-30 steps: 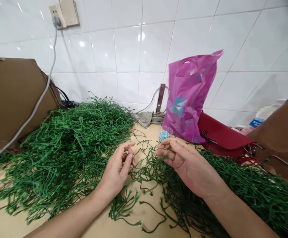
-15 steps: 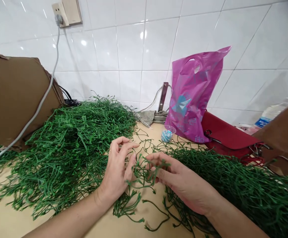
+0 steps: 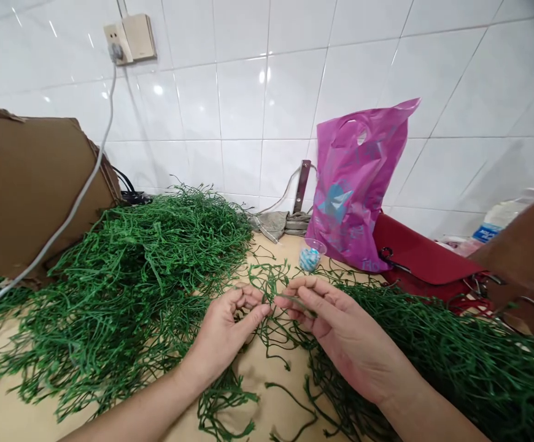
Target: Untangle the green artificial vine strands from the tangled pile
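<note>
My left hand [image 3: 228, 331] and my right hand [image 3: 340, 334] meet over the tan table [image 3: 0, 417], fingertips almost touching. Both pinch a thin green plastic stem [image 3: 267, 288] that branches upward between them. The right hand's fingers are curled round the stem's stalk; the left hand's thumb and fingers close on its left end. A big heap of the same green stems [image 3: 129, 270] lies to the left, and another pile [image 3: 460, 344] spreads to the right under my right forearm.
A pink plastic bag [image 3: 354, 184] leans on the white tiled wall, with a red handbag [image 3: 423, 258] beside it and a small clear cup of blue-white bits [image 3: 310, 255] in front. Brown cardboard [image 3: 27, 184] stands at left; a grey cable [image 3: 69, 209] hangs from a wall socket [image 3: 131, 40].
The left hand's fingers, spread half a second ago, have closed on the stem. The right hand has lifted the stem a little and both hands have drawn together.
</note>
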{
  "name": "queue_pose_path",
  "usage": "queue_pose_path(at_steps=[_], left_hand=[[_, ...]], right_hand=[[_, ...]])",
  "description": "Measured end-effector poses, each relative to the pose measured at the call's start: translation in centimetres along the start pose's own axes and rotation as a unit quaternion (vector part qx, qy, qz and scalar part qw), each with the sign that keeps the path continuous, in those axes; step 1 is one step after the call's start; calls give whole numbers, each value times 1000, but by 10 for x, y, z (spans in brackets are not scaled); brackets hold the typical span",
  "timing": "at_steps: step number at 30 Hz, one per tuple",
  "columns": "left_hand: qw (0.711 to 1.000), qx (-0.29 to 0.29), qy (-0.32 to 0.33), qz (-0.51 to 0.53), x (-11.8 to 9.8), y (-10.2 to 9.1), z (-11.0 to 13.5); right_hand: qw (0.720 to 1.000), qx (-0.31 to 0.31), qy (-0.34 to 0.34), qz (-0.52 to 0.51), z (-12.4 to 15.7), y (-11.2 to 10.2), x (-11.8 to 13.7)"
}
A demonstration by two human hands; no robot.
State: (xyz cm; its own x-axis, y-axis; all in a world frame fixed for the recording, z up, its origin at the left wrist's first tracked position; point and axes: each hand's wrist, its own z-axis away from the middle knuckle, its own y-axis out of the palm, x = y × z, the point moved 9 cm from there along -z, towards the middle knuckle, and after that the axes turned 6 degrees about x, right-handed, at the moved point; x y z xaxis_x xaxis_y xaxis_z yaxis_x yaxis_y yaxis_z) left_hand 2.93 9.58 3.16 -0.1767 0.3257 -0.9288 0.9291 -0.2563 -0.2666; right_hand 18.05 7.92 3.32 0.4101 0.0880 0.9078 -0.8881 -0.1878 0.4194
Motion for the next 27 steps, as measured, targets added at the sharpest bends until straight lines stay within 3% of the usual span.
queue_pose_path(at_steps=[3, 5, 7, 9, 11, 13, 15, 17, 20, 25, 27], left_hand=[[1000, 2, 4, 7, -1, -3, -3], [1000, 6, 10, 0, -5, -3, -3], [1000, 4, 15, -11, -8, -4, -3], [999, 2, 22, -26, -11, -5, -2], [998, 4, 35, -46, -14, -5, -1], [997, 12, 50, -66, -17, -3, 1], [994, 25, 64, -83, -21, -1, 3], [991, 41, 79, -98, -25, 3, 4], [988, 57, 88, -116, -28, 6, 5], [990, 44, 69, -115, -23, 4, 3], [991, 46, 62, -113, -21, 5, 3]], right_hand=[[994, -28, -74, 78, 2, -8, 16], [973, -60, -125, 187, 8, -12, 31], [925, -111, -189, 311, 19, -13, 52], [855, -148, -270, 418, 32, -5, 74], [791, -133, -338, 492, 40, 11, 86], [754, -88, -369, 536, 40, 24, 85], [741, -51, -364, 562, 35, 28, 77], [744, -28, -344, 573, 28, 27, 67], [778, -9, -288, 558, 17, 21, 54], [906, -29, -99, 409, 2, -4, 36], [943, -40, -56, 325, 1, -11, 30]])
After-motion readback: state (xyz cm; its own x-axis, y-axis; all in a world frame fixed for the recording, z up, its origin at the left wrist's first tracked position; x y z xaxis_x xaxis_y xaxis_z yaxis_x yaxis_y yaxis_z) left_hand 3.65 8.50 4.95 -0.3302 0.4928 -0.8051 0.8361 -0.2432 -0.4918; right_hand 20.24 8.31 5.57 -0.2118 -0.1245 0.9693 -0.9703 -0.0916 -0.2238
